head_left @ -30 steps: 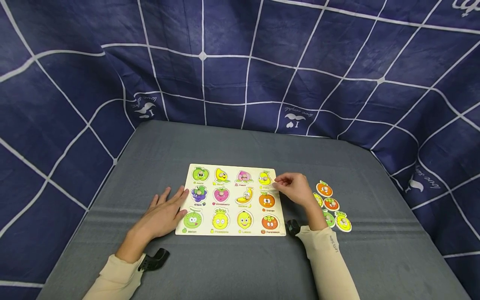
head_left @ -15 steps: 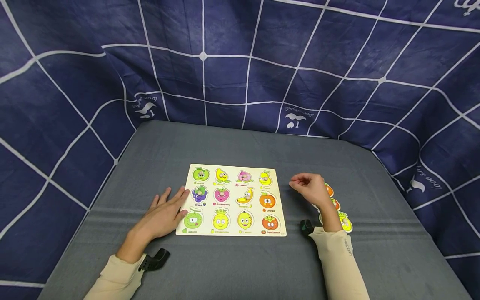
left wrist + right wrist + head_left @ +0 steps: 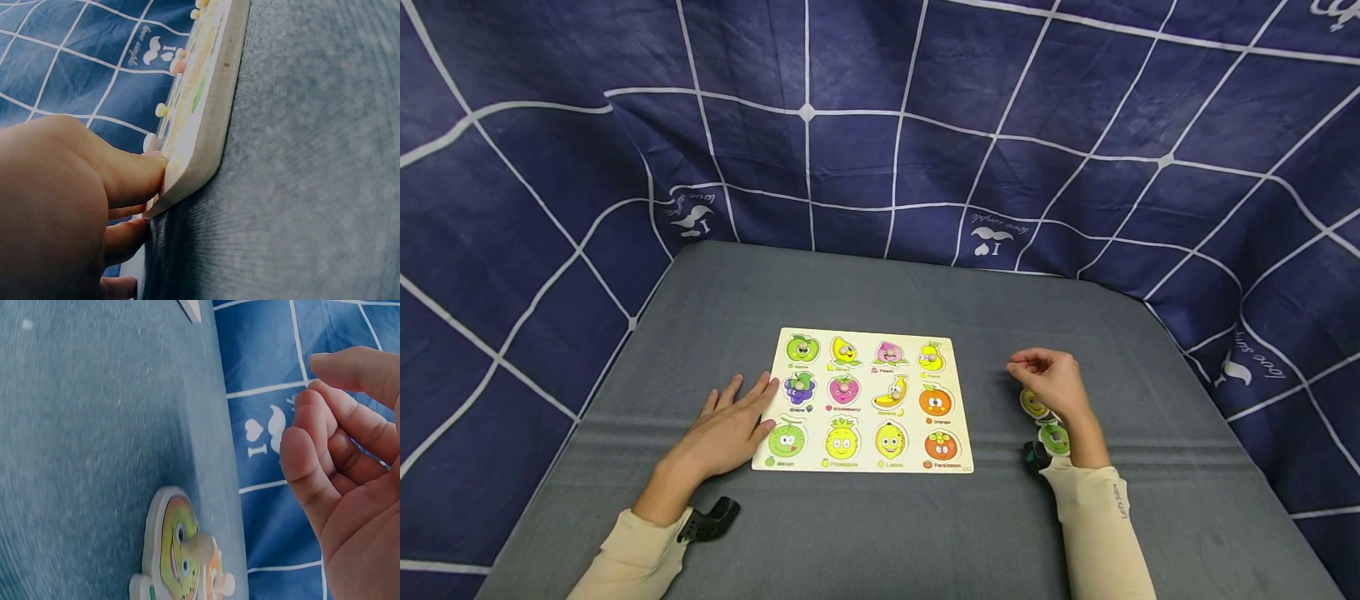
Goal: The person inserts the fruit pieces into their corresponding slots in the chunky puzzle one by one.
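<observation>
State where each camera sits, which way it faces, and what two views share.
Head: head-worn, facing forward and down at the board; left hand, right hand, sleeves visible.
Left wrist: worn there, looking along the board's edge; left hand visible.
Right wrist: worn there, looking at loose pieces; right hand visible.
Head and left wrist share the board.

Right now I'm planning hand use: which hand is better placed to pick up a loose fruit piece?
Likely the right hand: empty and near the loose pieces, while the left hand touches the left side of the board.
</observation>
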Available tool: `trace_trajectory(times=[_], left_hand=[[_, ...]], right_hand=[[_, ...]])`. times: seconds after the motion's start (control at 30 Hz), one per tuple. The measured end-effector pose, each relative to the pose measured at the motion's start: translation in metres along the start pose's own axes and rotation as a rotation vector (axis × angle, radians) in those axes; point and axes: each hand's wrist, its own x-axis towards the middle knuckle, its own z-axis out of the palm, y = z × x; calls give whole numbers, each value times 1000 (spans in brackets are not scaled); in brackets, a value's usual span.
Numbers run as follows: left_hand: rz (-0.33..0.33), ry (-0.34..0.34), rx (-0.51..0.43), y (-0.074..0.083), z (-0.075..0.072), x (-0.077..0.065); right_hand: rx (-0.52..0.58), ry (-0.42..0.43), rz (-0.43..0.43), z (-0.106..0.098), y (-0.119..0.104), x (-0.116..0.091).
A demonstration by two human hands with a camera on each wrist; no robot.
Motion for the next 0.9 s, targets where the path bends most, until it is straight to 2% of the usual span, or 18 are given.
trace_trajectory(times=[0.27,0.53,0.7,0.9], left_hand=[[0,1,2,0,0,0],[-1,3,-2,0,0,0],[1,6,-2,-1,1,1],[1,5,3,-1,0,1]], right_hand=[[-5,26,9,-11,8,0],[53,0,64,-19,14,0],[31,13,97,-23,17,0],[3,42,96,-27,21,-1]])
